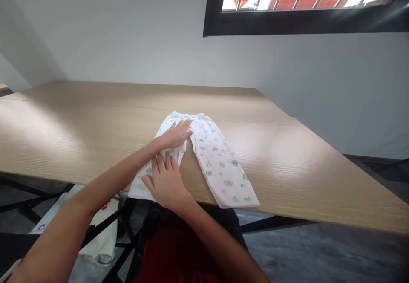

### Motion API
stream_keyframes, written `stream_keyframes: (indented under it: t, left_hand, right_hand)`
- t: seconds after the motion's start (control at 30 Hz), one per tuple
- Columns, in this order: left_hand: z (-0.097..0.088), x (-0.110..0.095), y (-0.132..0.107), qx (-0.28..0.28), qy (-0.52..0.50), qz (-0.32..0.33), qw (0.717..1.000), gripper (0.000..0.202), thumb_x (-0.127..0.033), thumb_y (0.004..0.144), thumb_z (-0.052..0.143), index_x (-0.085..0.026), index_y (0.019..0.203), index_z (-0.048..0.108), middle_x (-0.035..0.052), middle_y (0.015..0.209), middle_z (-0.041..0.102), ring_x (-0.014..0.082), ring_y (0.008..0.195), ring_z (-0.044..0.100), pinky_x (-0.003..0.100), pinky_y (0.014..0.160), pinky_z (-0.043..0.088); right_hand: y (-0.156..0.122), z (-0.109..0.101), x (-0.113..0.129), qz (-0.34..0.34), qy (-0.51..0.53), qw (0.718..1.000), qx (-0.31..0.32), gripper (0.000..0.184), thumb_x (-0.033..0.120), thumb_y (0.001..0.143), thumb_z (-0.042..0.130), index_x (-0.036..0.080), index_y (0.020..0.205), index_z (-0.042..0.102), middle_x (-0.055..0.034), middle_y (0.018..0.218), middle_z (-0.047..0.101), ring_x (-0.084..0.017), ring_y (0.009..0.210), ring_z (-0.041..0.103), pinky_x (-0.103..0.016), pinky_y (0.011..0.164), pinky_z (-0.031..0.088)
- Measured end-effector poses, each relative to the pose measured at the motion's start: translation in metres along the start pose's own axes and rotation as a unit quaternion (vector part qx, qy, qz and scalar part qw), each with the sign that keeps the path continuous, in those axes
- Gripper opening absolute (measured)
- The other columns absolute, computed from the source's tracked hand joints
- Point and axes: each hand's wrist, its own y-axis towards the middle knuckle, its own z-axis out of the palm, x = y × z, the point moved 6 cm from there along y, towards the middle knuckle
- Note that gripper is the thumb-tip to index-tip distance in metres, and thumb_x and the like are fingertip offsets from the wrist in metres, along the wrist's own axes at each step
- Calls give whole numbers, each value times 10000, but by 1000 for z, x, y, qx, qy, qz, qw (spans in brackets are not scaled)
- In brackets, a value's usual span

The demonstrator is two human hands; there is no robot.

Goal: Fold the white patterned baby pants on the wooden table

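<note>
Currently: small white printed trousers (217, 163) lie flat on wooden table (79, 129) at near edge, waistband away from person, legs spread toward edge. Left hand (175, 134) palm down on upper part near waistband, fingers extended and close together, gripping nothing. Right hand (164, 181) palm down on leg at person's left, just below left hand, fingers straight, slightly spread, no grasp. Other leg uncovered.

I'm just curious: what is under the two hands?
The left hand and right hand lie flat on the pants, spread on the table. The cloth beneath the palms is hidden.
</note>
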Motion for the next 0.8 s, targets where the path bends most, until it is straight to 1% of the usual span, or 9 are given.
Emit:
stream_keyframes:
  t: [0.07, 0.13, 0.23, 0.33, 0.4, 0.53, 0.67, 0.73, 0.8]
  left_hand:
    - [11, 10, -8, 15, 0, -1, 1000, 555, -428, 948, 98, -157, 1425, 178, 77, 1473, 229, 231, 1355, 195, 406, 1084, 195]
    - [16, 25, 0, 15, 4, -4, 1000, 516, -377, 951, 140, -171, 1416, 223, 53, 1474, 229, 222, 1364, 160, 405, 1103, 133]
    - [12, 56, 32, -10, 11, -34, 999, 500, -310, 943, 185, -126, 1399, 271, 79, 1473, 226, 246, 1370, 113, 443, 1109, 39]
    - [3, 81, 67, -48, 12, -77, 996, 510, -302, 946, 154, -82, 1387, 284, 121, 1462, 242, 254, 1363, 141, 458, 1105, 60]
    - [-2, 86, 80, -69, 10, -82, 994, 499, -302, 947, 160, -92, 1370, 322, 111, 1446, 287, 224, 1352, 190, 425, 1108, 91]
    - [-8, 76, 81, -103, 7, -54, 993, 449, -279, 938, 219, -118, 1291, 445, 83, 1398, 387, 172, 1310, 286, 365, 1113, 98]
    - [-14, 48, 81, -109, -6, -43, 993, 431, -250, 933, 219, -131, 1192, 541, 96, 1198, 577, 183, 1134, 486, 381, 1090, 163]
    - [-15, 26, 89, -99, -17, -30, 994, 414, -243, 930, 238, -144, 1205, 531, 100, 1169, 587, 203, 1104, 502, 401, 1052, 229]
    - [-12, 2, 101, -76, -31, -6, 997, 392, -237, 921, 289, -193, 1259, 483, 89, 1222, 546, 221, 1126, 481, 398, 993, 309]
  right_hand:
    - [1, 7, 0, 1, 1, 1000, -1, 682, 508, 920, 366, -22, 1349, 350, -212, 1405, 293, -369, 1307, 203, -519, 1070, 204]
    - [-2, 8, 2, -6, -1, 1000, -3, 712, 541, 910, 359, -18, 1350, 351, -209, 1413, 278, -378, 1307, 193, -534, 1066, 193]
    - [-8, 7, 4, -12, -8, 1000, -4, 727, 559, 911, 332, -15, 1357, 343, -197, 1429, 245, -391, 1310, 167, -544, 1068, 173]
    - [-11, 7, 6, -13, -6, 1000, -6, 719, 554, 921, 302, -15, 1359, 340, -197, 1425, 260, -388, 1310, 169, -541, 1070, 167]
    - [-12, 7, 7, -20, -2, 1000, -9, 709, 545, 924, 302, -18, 1353, 347, -204, 1418, 274, -387, 1307, 179, -541, 1070, 167]
    - [-18, -3, 8, -43, 17, 999, -12, 639, 502, 930, 346, 10, 1336, 381, -185, 1408, 308, -373, 1304, 196, -525, 1069, 190]
    - [-45, -37, 0, -84, 123, 989, 22, 427, 394, 939, 409, 121, 1258, 484, -89, 1270, 501, -230, 1199, 411, -352, 1035, 332]
    - [-66, -63, -22, -30, 147, 988, -22, 389, 374, 942, 389, 155, 1246, 493, -80, 1177, 554, -202, 1096, 491, -317, 945, 422]
    - [-94, -89, -58, 89, 78, 986, -118, 411, 397, 939, 345, 153, 1227, 507, -128, 1131, 550, -254, 1043, 505, -396, 877, 454]
